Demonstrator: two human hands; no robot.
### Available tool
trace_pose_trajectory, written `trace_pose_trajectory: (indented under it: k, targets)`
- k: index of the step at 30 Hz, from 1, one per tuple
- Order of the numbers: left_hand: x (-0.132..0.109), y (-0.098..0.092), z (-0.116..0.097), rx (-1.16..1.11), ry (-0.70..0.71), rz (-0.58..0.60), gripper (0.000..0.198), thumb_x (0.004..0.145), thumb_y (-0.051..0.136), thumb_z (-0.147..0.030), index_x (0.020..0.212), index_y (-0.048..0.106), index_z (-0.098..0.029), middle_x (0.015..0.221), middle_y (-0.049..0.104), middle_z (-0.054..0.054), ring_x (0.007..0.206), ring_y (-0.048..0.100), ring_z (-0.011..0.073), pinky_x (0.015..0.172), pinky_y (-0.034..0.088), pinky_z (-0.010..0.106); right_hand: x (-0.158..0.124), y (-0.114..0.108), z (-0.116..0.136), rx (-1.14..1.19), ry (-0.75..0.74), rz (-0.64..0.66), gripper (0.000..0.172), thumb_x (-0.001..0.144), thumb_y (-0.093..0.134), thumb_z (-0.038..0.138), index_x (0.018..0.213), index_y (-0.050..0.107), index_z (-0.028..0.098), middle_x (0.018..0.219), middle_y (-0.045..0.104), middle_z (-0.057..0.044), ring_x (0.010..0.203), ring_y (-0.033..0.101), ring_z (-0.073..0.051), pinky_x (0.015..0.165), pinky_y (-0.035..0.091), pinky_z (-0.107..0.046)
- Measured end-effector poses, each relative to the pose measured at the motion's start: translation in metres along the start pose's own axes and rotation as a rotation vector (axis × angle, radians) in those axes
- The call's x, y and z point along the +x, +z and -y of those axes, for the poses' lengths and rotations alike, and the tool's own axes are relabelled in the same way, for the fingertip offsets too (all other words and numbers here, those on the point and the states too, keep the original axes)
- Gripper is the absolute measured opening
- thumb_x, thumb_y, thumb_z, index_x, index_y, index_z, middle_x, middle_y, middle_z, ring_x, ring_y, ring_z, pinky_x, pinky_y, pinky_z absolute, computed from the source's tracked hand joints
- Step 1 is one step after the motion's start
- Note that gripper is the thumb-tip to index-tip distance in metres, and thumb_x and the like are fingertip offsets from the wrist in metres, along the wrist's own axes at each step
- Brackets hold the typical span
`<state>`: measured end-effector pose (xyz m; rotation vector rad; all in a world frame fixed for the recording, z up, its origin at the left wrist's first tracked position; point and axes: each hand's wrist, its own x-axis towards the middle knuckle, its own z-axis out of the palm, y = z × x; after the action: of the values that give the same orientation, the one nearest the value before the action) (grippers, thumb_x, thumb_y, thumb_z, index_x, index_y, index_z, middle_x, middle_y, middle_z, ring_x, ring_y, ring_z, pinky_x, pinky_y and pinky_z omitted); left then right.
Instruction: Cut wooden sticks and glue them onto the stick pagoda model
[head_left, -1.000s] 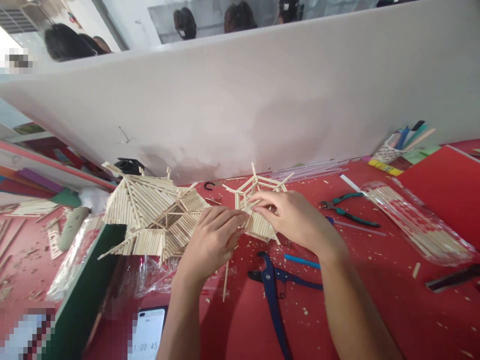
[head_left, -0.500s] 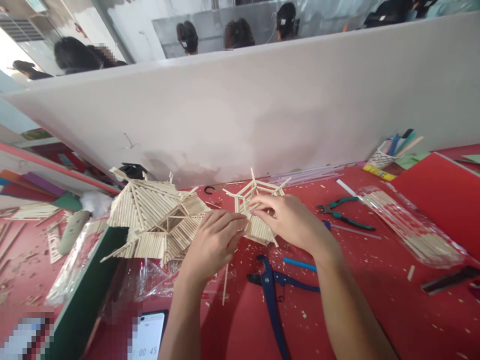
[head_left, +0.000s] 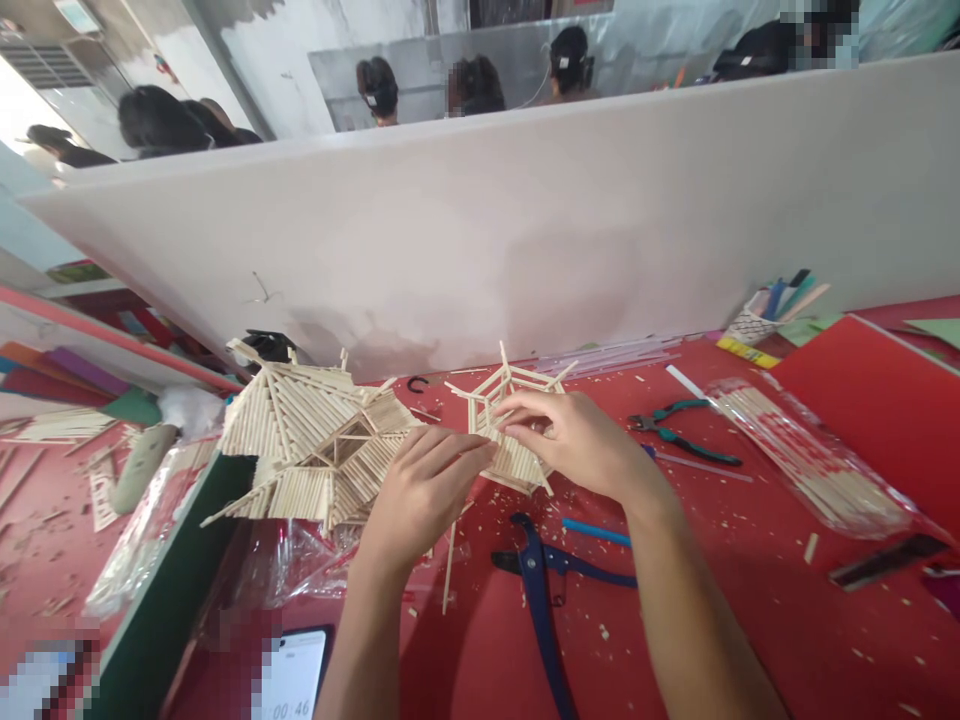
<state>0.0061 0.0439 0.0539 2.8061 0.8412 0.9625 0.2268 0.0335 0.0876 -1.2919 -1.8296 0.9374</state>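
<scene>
My right hand [head_left: 574, 435] is over a small roof-like frame of thin wooden sticks [head_left: 525, 466], partly covered with laid sticks. Its thumb and forefinger are pinched together, and what is between them is too small to make out. At the frame's left edge, my left hand [head_left: 429, 485] has bent fingers pressed together, their tips near the frame; anything in them is hidden. Just left of that hand stands a larger model of wooden sticks [head_left: 296, 415] with sloping, many-sided roofs. Below the left hand, a loose thin stick [head_left: 448, 570] points toward me.
Near me lie blue-handled cutters [head_left: 536, 580] and a blue tube [head_left: 596, 531]. On the right are green-handled pliers [head_left: 686, 430], a bag of sticks [head_left: 810, 460] and a red board [head_left: 885, 400]. A phone [head_left: 292, 670] lies front left. A white partition [head_left: 450, 240] stands behind.
Both hands stay at the small frame, with only slight finger movement. The view has shifted a little, and the phone's timer has advanced.
</scene>
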Motion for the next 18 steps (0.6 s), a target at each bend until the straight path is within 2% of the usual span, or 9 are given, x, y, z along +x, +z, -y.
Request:
trace_pose_trajectory:
  k: [3, 8, 11, 14, 18]
  targets:
    - [0.0, 0.0, -0.004, 0.027, 0.037, -0.101, 0.032, 0.09, 0.059, -0.004, 0.116, 0.062, -0.022, 0.11, 0.073, 0.005, 0.089, 0.065, 0.0162, 0.08, 0.048, 0.035, 0.0, -0.001, 0.0, 0.14, -0.038, -0.013, 0.016, 0.091, 0.062, 0.024, 0.104, 0.071, 0.025, 0.104, 0.074, -0.003, 0.095, 0.07, -0.017, 0.085, 0.054, -0.031]
    - [0.001, 0.0, -0.011, 0.043, 0.058, -0.208, 0.039, 0.088, 0.058, 0.0, 0.119, 0.062, -0.024, 0.107, 0.074, 0.005, 0.085, 0.065, 0.0156, 0.074, 0.047, 0.033, 0.001, 0.001, 0.004, 0.378, -0.085, -0.089, 0.016, 0.085, 0.07, 0.029, 0.1, 0.068, 0.023, 0.102, 0.071, -0.003, 0.09, 0.068, -0.016, 0.08, 0.056, -0.029]
    - [0.002, 0.0, -0.013, 0.037, 0.08, -0.251, 0.04, 0.088, 0.058, 0.0, 0.119, 0.063, -0.024, 0.103, 0.075, 0.004, 0.083, 0.065, 0.015, 0.071, 0.046, 0.032, 0.001, 0.004, 0.008, 0.43, -0.08, -0.082, 0.021, 0.082, 0.072, 0.027, 0.102, 0.068, 0.022, 0.105, 0.07, -0.004, 0.085, 0.067, -0.015, 0.078, 0.056, -0.029]
    - [0.005, -0.002, -0.014, -0.007, 0.062, -0.261, 0.035, 0.089, 0.058, -0.003, 0.115, 0.065, -0.025, 0.101, 0.075, 0.002, 0.083, 0.065, 0.0143, 0.073, 0.047, 0.032, 0.003, 0.006, 0.009, 0.417, -0.064, -0.03, 0.021, 0.082, 0.07, 0.028, 0.102, 0.068, 0.021, 0.109, 0.069, -0.006, 0.082, 0.066, -0.015, 0.077, 0.055, -0.031]
    - [0.01, -0.006, -0.017, -0.174, -0.083, -0.204, 0.02, 0.092, 0.058, -0.009, 0.103, 0.067, -0.023, 0.093, 0.073, 0.001, 0.083, 0.064, 0.0136, 0.076, 0.05, 0.031, 0.003, 0.005, 0.006, 0.349, -0.084, -0.029, 0.019, 0.082, 0.071, 0.031, 0.098, 0.07, 0.02, 0.101, 0.07, -0.005, 0.087, 0.064, -0.016, 0.077, 0.053, -0.03]
